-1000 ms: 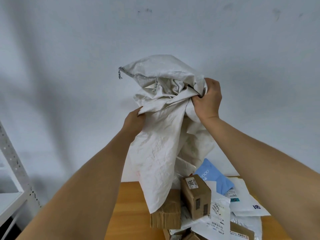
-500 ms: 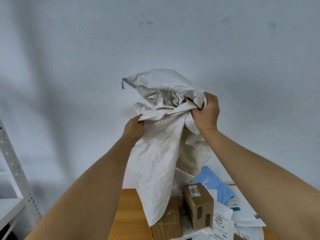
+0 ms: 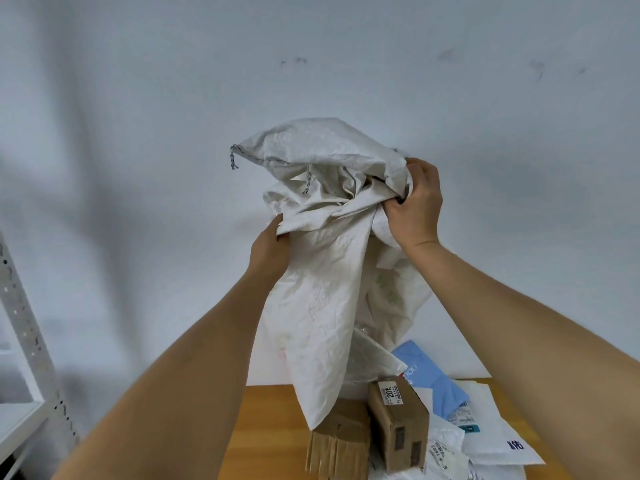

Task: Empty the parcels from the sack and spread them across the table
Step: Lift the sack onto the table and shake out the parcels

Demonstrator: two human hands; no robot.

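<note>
A crumpled white woven sack (image 3: 322,278) hangs upside down above the wooden table (image 3: 270,431). My left hand (image 3: 272,249) grips its left fold and my right hand (image 3: 414,206) clutches the bunched fabric at the upper right. Beneath the sack lies a heap of parcels: a brown cardboard box (image 3: 398,424) with a label, a second taped box (image 3: 337,445), a blue mailer (image 3: 427,377) and white poly mailers (image 3: 495,434). The sack's lower tip touches the taped box.
A white metal shelving unit (image 3: 24,344) stands at the left edge. A plain white wall fills the background behind the table.
Both hands and the sack sit lower in view than a second ago. The parcel heap has shifted toward the bottom edge of the view.
</note>
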